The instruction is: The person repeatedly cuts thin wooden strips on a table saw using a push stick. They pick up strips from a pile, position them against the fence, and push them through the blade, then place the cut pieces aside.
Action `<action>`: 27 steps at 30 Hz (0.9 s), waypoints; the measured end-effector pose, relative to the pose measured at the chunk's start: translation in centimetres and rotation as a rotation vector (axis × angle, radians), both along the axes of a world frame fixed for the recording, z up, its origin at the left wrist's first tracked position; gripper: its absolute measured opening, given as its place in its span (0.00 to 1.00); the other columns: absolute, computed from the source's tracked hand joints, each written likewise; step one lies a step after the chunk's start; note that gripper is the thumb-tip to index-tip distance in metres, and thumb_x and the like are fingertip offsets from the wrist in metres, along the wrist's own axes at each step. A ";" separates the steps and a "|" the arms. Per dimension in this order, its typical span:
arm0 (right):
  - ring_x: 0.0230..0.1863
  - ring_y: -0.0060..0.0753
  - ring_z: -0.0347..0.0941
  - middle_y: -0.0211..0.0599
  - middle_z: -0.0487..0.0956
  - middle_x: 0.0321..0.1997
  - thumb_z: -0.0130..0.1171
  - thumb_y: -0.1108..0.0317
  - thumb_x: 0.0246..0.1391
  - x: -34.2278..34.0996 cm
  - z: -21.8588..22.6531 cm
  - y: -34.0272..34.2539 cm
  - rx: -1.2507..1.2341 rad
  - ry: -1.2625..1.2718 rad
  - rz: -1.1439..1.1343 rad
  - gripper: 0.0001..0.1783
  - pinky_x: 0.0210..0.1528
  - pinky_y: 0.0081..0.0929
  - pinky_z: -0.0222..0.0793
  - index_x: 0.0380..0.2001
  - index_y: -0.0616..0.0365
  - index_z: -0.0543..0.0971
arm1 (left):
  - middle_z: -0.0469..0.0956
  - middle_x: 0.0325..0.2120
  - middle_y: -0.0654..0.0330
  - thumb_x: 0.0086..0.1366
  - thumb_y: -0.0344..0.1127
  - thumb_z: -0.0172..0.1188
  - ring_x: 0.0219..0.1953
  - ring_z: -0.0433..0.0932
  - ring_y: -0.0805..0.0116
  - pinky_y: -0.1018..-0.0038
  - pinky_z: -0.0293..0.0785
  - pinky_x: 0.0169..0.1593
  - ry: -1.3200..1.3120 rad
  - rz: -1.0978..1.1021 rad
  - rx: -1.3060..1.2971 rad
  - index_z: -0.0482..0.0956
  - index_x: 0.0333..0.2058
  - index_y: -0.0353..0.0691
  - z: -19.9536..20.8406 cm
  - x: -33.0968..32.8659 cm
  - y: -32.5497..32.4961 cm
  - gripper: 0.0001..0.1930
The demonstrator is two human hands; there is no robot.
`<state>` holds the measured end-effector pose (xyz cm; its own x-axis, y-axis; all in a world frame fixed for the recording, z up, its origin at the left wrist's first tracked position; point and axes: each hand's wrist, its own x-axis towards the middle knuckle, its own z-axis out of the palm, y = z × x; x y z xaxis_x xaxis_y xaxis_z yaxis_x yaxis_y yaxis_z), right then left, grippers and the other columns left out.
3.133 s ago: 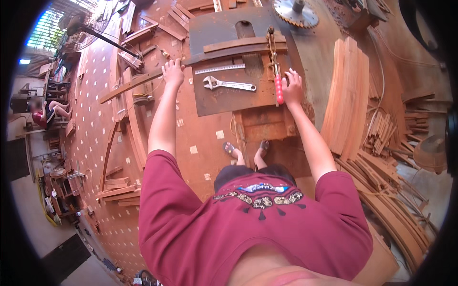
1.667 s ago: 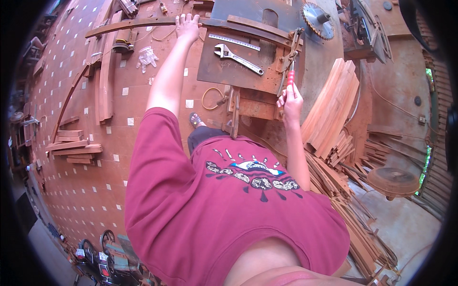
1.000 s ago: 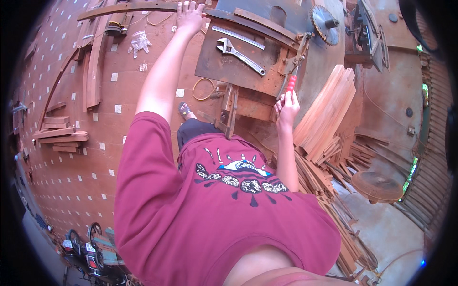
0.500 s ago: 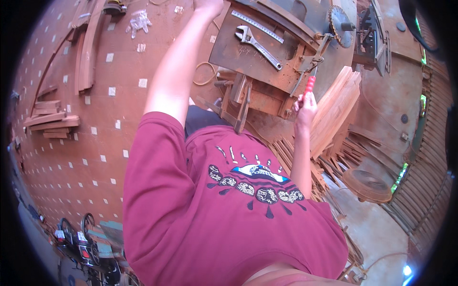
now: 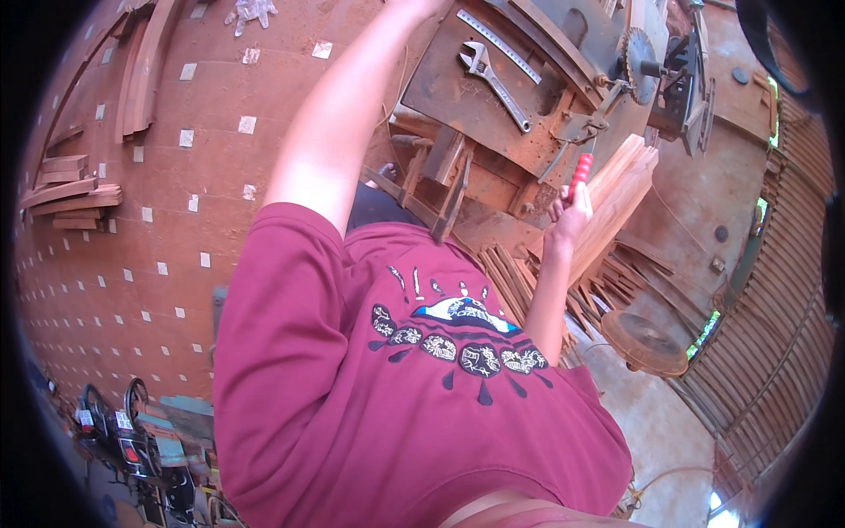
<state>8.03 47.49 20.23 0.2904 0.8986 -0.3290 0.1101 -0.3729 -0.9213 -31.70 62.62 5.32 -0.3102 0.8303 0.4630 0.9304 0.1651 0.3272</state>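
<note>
My right hand (image 5: 572, 216) is closed around the red handle of a screwdriver (image 5: 581, 172), its thin shaft pointing up toward the metal linkage (image 5: 581, 128) beside the saw table. My left arm stretches to the top edge, where only part of my left hand (image 5: 421, 7) shows; its fingers are cut off from view. On the rusty saw table (image 5: 440, 92) lie an adjustable wrench (image 5: 495, 86) and a steel ruler (image 5: 500, 46). A toothed circular saw blade (image 5: 637, 66) stands upright at the right of the table.
Long planks (image 5: 612, 202) lean right of my right hand, with thin offcuts (image 5: 629, 277) below. A round disc-shaped object (image 5: 645, 341) sits farther right. Stacked wood pieces (image 5: 75, 194) lie on the left floor. Motorcycles (image 5: 132, 440) stand at lower left.
The view has shifted, so the table and wrench sit farther right. My right hand still grips the screwdriver, now slightly lower against the linkage. My left hand is cut off more by the top edge.
</note>
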 end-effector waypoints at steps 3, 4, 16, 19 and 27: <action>0.12 0.13 0.53 0.24 0.68 0.22 0.47 0.59 0.70 -0.1 1.3 0.0 0.011 -0.057 -0.001 0.14 0.14 0.17 0.45 0.31 0.54 0.71 | 0.69 0.55 0.51 0.62 0.44 0.57 0.65 0.58 0.52 0.52 0.39 0.73 -0.042 -0.031 -0.077 0.77 0.52 0.47 1.2 0.6 -0.4 0.21; 0.13 0.13 0.55 0.24 0.68 0.21 0.47 0.59 0.70 -0.8 1.5 -0.1 0.010 -0.050 -0.011 0.14 0.14 0.16 0.47 0.31 0.55 0.72 | 0.68 0.57 0.50 0.63 0.45 0.56 0.66 0.57 0.52 0.53 0.38 0.73 -0.070 -0.048 -0.120 0.77 0.54 0.47 1.6 0.9 -0.6 0.22; 0.19 0.16 0.69 0.25 0.75 0.22 0.48 0.56 0.70 1.9 -2.2 2.7 0.124 -0.272 0.188 0.18 0.21 0.17 0.62 0.33 0.57 0.77 | 0.56 0.69 0.51 0.67 0.50 0.51 0.73 0.46 0.50 0.49 0.25 0.74 0.164 -0.001 -0.311 0.62 0.67 0.47 -0.7 0.1 0.7 0.32; 0.24 0.19 0.71 0.27 0.76 0.25 0.43 0.52 0.71 2.2 -2.7 3.4 0.120 -0.310 0.215 0.22 0.26 0.20 0.65 0.37 0.59 0.77 | 0.54 0.70 0.51 0.68 0.49 0.49 0.74 0.43 0.50 0.49 0.23 0.73 0.097 -0.030 -0.467 0.58 0.69 0.47 3.0 1.4 0.6 0.32; 0.69 0.39 0.59 0.45 0.65 0.68 0.45 0.54 0.69 10.4 -11.1 12.9 0.136 -0.452 0.328 0.30 0.69 0.37 0.54 0.66 0.61 0.65 | 0.65 0.60 0.55 0.72 0.49 0.47 0.69 0.53 0.55 0.50 0.39 0.72 0.302 0.025 -0.393 0.65 0.63 0.53 0.1 0.7 8.8 0.23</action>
